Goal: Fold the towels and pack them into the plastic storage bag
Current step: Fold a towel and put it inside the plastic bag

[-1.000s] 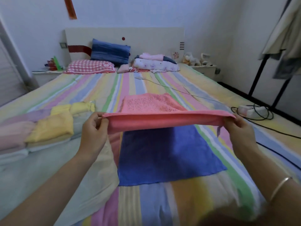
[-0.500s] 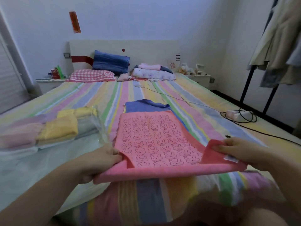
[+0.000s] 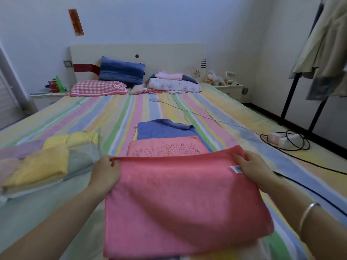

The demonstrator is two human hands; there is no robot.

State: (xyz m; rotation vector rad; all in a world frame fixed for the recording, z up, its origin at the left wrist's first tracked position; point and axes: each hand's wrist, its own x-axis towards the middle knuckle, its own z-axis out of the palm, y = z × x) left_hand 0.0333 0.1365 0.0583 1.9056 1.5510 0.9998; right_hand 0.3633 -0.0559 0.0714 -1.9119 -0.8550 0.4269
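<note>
A pink towel [image 3: 180, 199] with a rabbit print lies on the striped bed, its near half lifted and folded forward over the far half. My left hand [image 3: 107, 173] pinches the left corner of the lifted edge. My right hand [image 3: 253, 167] grips the right corner, next to a small white label. Under the pink towel lies a blue towel [image 3: 163, 128], showing only at its far end. To the left sits the clear plastic storage bag [image 3: 82, 156] holding folded yellow and pale purple towels [image 3: 43, 162].
A black cable [image 3: 309, 164] and a white power strip [image 3: 281, 140] lie on the bed's right side. Pillows and folded bedding sit at the headboard. A clothes rack [image 3: 319, 44] with hanging garments stands at the right wall.
Earlier the pink towel was held up stretched over the blue towel, then laid down flat. Now both hands have lifted its near edge and carried it forward over the far half.
</note>
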